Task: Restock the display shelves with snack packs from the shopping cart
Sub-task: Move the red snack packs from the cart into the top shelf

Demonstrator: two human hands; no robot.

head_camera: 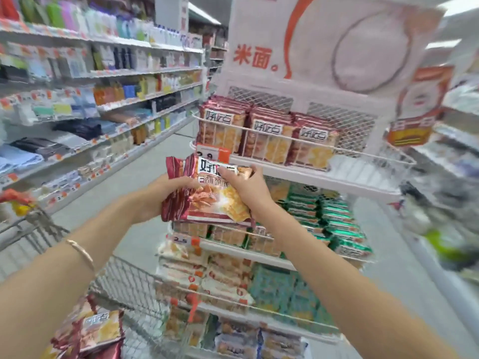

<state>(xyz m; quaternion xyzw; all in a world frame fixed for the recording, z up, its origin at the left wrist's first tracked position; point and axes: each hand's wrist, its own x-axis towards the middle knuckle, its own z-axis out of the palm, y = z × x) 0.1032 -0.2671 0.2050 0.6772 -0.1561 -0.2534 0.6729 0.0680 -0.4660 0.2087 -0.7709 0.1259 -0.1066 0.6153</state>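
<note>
A dark red snack pack with white lettering is held flat in front of me, just below the top shelf. My left hand grips its left edge and my right hand grips its upper right. The white display rack's top shelf holds three rows of the same red packs on its left half. The shopping cart is at the lower left, with more red packs lying in it.
Lower shelves of the rack hold green packs, white and red packs and teal packs. A long aisle shelf of goods runs along the left. A banner hangs above the rack. The right side is blurred.
</note>
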